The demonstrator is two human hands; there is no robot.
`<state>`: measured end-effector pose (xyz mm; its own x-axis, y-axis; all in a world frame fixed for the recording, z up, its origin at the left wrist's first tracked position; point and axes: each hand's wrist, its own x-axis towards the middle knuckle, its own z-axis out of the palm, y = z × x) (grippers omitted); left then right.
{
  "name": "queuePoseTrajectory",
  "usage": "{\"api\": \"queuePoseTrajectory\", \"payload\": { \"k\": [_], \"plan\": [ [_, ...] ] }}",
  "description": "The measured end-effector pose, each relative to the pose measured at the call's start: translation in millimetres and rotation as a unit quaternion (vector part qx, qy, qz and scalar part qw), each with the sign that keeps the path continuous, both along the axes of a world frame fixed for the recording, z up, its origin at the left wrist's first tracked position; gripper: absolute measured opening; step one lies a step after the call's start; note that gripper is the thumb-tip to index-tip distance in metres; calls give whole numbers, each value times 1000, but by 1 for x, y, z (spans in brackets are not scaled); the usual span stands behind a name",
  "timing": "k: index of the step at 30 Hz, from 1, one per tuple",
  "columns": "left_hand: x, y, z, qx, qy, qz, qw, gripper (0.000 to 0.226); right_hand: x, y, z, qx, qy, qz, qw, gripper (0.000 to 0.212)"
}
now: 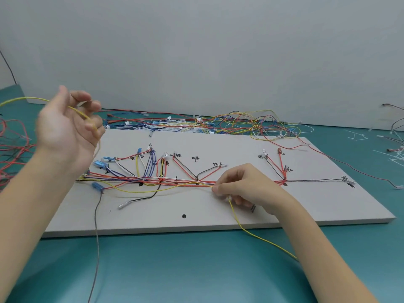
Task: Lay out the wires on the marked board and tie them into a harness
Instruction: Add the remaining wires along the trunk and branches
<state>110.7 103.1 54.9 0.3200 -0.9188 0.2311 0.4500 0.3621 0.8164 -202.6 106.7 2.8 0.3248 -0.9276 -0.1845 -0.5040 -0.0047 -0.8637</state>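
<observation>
- The desk (196, 270) has a teal surface and runs back to a pale grey wall (218, 51).
- The marked board (218, 217), grey-white with black handwritten labels and a few dark dots, lies flat on the desk, its near edge facing the viewer.
- A loose heap of spare wires (229, 124), red, blue, yellow and white, lies on the desk just beyond the board's far edge; more red wires (13, 145) lie at the far left.
- The laid-out wires (175, 181) run as a mostly red trunk left to right across the middle of the board, with branches fanning toward the far labels and blue connectors (99, 164) at the left end.
- The left hand (67, 130) is raised above the board's left far corner, palm toward the viewer, fingers curled round a yellow wire (247, 229) that arcs away to the left.
- The right hand (242, 186) rests on the board at the trunk's right part, thumb and fingers pinching the yellow wire against the bundle; that wire trails off the near edge to the right.
- White cut tie scraps (393, 158) are scattered on the desk at the far right.
</observation>
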Motion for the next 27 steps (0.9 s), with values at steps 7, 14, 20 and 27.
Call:
{"api": "queuePoseTrajectory", "payload": {
  "k": [7, 14, 20, 27],
  "plan": [
    [-11, 6, 1, 9, -67, -93, 993, 35, -5, 0, 7, 85, -137, 30, 986, 6],
    [-10, 15, 1, 64, -236, -331, 911, 41, -12, -5, 10, 97, -119, -5, 988, 20],
    [-23, 28, -3, 178, -518, -577, 606, 30, -16, -6, 14, 127, -155, -2, 980, 20],
    [-26, 31, -22, 175, -682, -494, 511, 37, -21, -12, 27, 74, -110, -2, 991, 16]
  ]
}}
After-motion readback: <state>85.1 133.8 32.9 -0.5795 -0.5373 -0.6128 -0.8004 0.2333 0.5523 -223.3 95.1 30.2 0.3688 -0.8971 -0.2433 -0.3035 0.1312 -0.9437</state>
